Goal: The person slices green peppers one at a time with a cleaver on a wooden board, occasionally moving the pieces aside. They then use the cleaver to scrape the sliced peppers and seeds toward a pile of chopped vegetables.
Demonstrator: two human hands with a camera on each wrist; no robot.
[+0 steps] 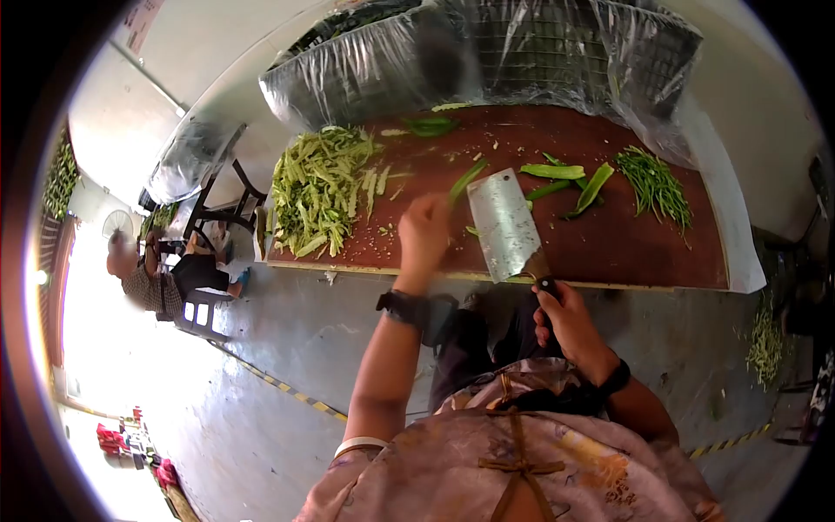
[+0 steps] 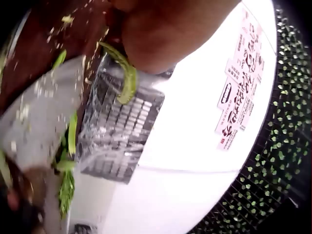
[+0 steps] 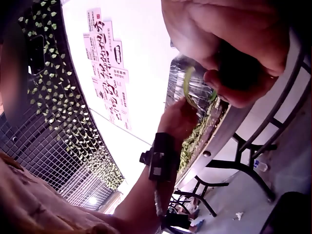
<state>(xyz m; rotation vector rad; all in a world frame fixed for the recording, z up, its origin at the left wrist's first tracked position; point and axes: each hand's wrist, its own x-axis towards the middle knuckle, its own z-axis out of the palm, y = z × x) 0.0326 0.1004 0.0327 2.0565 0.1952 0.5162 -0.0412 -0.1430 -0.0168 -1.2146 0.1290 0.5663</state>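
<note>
Now a left hand [image 1: 424, 239], blurred in the head view, pinches a green strip [image 1: 467, 179] above a table [image 1: 644, 263], the strip's free end just beside a cleaver [image 1: 506, 224]. The right hand [image 1: 571, 324] grips the cleaver by its handle, which juts past the table's near edge, close to dark trousers [image 1: 461, 344]. The chief hazard is likely the nearness of hand and steel: a careless swing by either side could bring knuckles against the blade. Whether the cleaver rests on the table or hovers cannot be told, but a loosened grip might let it drop toward the trousers. The strip, slim and curved in the left wrist view, could slide from the pinch if it proves slick. At left, a heap [image 1: 317, 193] of cut pieces reaches close to the near edge, where a stray nudge might spill some. At right, split pods [image 1: 595, 189] lie beyond the blade; a sideways sweep of the cleaver could shove them into the bundle [image 1: 654, 188] of thin greens, mixing the two.
</note>
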